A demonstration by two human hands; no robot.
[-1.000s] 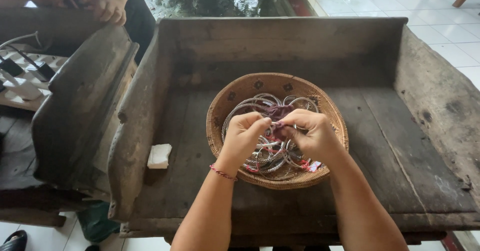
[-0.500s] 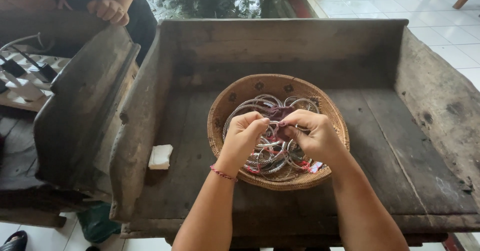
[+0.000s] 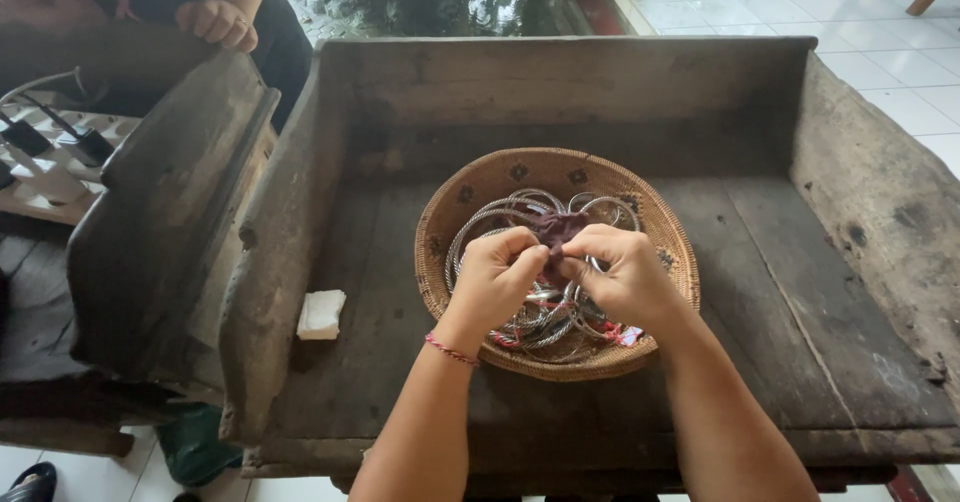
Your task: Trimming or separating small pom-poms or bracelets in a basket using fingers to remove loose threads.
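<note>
- Left hand and right hand meet over the basket, fingertips pinched together on a dark red cloth.
- Both hands stay closed on the cloth as in the earlier frames; only the grip has shifted slightly.
- The cloth sits above silver bangles piled in the basket.
- The basket rests in the middle of a wooden trough, unmoved.
- A white block lies at the trough's left side.
- Another person's hand rests beyond the upper left corner.
</note>
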